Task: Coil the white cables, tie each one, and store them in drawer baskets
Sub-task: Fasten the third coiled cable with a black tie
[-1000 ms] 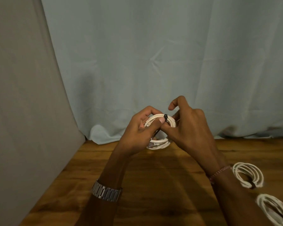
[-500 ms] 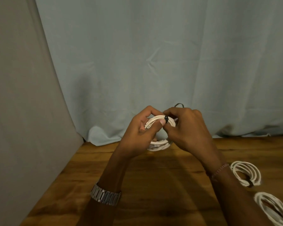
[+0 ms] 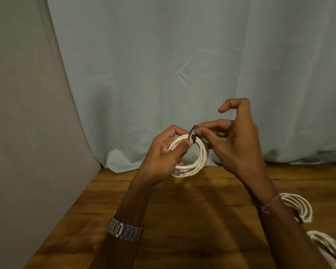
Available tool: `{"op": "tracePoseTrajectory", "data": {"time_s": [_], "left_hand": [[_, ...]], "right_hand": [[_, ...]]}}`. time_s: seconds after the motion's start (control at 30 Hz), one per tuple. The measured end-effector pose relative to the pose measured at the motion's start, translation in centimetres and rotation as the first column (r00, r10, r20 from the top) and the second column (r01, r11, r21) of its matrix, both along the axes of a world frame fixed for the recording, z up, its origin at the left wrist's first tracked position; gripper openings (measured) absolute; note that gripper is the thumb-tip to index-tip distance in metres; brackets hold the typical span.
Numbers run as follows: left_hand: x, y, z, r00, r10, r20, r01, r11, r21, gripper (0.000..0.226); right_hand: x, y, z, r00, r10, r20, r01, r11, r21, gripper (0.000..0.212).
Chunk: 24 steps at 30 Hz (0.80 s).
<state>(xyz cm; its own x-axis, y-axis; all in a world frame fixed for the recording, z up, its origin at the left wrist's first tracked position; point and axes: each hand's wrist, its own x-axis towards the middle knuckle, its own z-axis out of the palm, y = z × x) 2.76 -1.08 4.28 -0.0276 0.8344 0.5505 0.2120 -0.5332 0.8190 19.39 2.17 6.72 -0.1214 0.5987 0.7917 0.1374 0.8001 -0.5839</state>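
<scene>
- The coiled white cable [image 3: 199,152], a round bundle of several loops, is held upright in the air above the far edge of the brown wooden table [image 3: 182,220], in front of the pale blue-green curtain [image 3: 182,65].
- The left hand [image 3: 163,156] grasps the coil's left side, at about 9 to 11 o'clock on the ring, with fingers curled round the strands and the thumb pressed on the top near the tie.
- A thin black cable tie [image 3: 193,138] wraps the coil at about 12 o'clock; its small black head sits on the strands and its tail curves upward.
- The right hand [image 3: 235,144] pinches the tail of the tie between thumb and a fingertip, just above the coil; its index finger is raised and bent, touching nothing.
- A connector end of the cable shows at about 7 o'clock on the ring, near the left palm.
- A silver metal link watch [image 3: 124,231] sits on the left wrist; a pink thread bracelet [image 3: 270,202] circles the right wrist.
- A second white cable coil [image 3: 301,206] lies flat on the table at about 4 o'clock from the hands, bound with a dark tie and partly hidden by the right forearm.
- A third white cable bundle [image 3: 328,249] lies nearer, at about 5 o'clock, cut off by the frame edge.
- A grey wall panel [image 3: 27,133] stands at 9 o'clock.
</scene>
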Motion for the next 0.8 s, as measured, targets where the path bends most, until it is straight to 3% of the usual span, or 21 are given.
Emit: {"op": "tracePoseTrajectory", "data": {"time_s": [0.17, 0.53, 0.8], "left_hand": [[0.2, 0.0, 0.0, 0.997, 0.045, -0.063, -0.046, 0.999, -0.006, 0.012], [0.8, -0.1, -0.5, 0.978, 0.005, -0.210, -0.024, 0.996, -0.084, 0.010], [0.7, 0.0, -0.4, 0.972, -0.016, -0.235, -0.001, 0.997, -0.072, 0.014]], "right_hand": [[0.3, 0.8, -0.5, 0.987, -0.147, 0.063, 0.141, 0.985, 0.101, 0.007], [-0.1, 1.2, -1.2, 0.963, -0.267, 0.038, 0.257, 0.952, 0.168, 0.007], [-0.3, 1.7, -1.7, 0.947, -0.317, -0.048, 0.320, 0.938, 0.134, 0.008]]}}
